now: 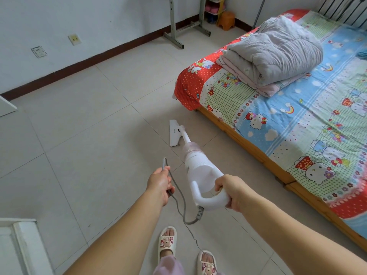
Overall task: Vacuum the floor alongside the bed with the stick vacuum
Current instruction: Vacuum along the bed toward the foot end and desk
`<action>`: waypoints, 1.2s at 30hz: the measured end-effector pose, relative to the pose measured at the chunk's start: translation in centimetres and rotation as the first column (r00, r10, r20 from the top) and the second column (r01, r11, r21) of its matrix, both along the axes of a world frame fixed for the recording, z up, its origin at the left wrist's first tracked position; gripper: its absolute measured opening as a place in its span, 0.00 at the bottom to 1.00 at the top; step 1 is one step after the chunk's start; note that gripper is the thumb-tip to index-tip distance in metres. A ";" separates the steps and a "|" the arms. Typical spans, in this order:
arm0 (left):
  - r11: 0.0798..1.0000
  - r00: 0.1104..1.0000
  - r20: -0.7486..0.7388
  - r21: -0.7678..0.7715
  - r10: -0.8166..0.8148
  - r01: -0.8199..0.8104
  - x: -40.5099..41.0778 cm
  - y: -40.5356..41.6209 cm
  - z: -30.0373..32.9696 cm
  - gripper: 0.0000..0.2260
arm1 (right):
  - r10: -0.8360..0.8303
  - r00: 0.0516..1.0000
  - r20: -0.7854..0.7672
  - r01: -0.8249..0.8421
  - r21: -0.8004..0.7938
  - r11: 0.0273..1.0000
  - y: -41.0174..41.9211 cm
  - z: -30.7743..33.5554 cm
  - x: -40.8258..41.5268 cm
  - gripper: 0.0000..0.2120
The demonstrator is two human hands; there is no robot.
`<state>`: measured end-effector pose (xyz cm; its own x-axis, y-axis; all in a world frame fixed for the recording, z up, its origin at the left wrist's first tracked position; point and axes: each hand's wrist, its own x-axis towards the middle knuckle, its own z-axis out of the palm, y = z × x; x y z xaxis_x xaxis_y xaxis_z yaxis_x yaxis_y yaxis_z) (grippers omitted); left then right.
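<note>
The right hand [228, 192] is gripping the looped handle of the stick vacuum [198, 169], fingers curled round the smooth white plastic, and the machine's long axis is running away from that hand, forward and slightly left, down to the floor head [174, 132]. That flat, wedge-shaped head is lying on the pale glazed floor [89, 120], near the bed's foot corner and just off the wooden side rail of the bed [248, 143], which is stretching back along the person's right side. The strip beside that rail is lying to the right of the head, so I judge the coming stroke is calling for a rightward swing. The left hand [160, 181] is holding the thin grey power cord [179, 197], which is looping slack from the handle's base past two slippered feet. A folded grey quilt [274, 54] is resting on the patterned cotton sheet.
</note>
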<state>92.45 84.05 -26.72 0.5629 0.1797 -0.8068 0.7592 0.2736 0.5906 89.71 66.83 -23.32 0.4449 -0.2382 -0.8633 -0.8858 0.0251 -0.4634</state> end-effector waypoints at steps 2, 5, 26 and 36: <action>1.000 1.000 0.004 0.004 -0.001 0.001 0.0 0.1 0.2 0.11 | -0.086 0.996 0.007 0.086 0.040 0.995 0.2 0.0 0.2 0.07; 1.000 1.000 0.000 0.011 -0.002 0.002 0.1 0.4 0.1 0.11 | -0.228 0.974 0.009 0.226 0.092 0.970 -0.4 0.2 0.3 0.08; 0.998 0.997 0.018 0.005 -0.070 0.070 -0.7 -3.0 0.8 0.12 | -0.571 0.812 -0.116 0.553 0.463 0.692 -4.2 4.1 -3.9 0.06; 0.996 0.996 0.031 0.003 -0.086 0.085 -1.9 -5.2 1.4 0.12 | -0.686 0.713 -0.148 0.636 0.550 0.542 -4.8 5.7 -7.3 0.11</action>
<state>90.51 78.87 -25.28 0.6008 0.1314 -0.7886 0.7612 0.2073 0.6145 82.38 62.05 -17.61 0.4217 -0.0146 -0.9066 -0.4781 0.8460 -0.2360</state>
